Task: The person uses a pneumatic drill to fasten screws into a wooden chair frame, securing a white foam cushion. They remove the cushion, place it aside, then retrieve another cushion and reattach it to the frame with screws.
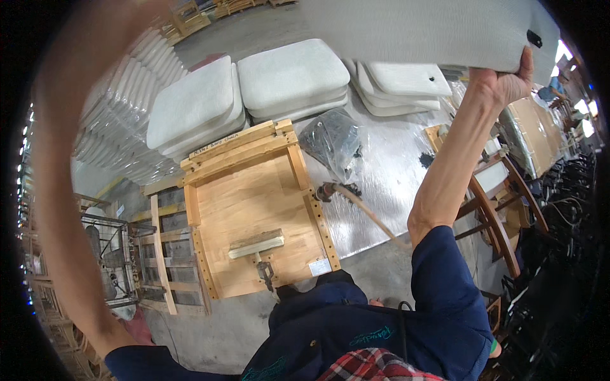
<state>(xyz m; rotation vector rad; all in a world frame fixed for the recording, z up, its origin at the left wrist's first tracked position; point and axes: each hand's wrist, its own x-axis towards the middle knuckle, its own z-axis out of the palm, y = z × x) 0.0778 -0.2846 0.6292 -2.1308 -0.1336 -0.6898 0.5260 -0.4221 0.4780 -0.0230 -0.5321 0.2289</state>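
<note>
At the upper right, my right hand (508, 86) is raised and grips the lower edge of a large light-grey seat pad (419, 32), its thumb along the pad's face near a small black tab. My left arm is lifted on the left side; my left hand (124, 16) is smeared by motion at the top edge, so its fingers cannot be made out. Below lies a wooden jig (254, 197), a shallow tray with raised rails and a toggle clamp (264, 274) joined to a wooden bar (256, 244).
Stacks of similar grey pads (292, 73) stand behind the jig. A clear plastic bag of dark parts (333, 140) and a brown hose (372, 213) lie right of it on a film-covered table (394, 165). Wrapped stacks (127, 120) rise at left; a wooden chair (492, 203) is at right.
</note>
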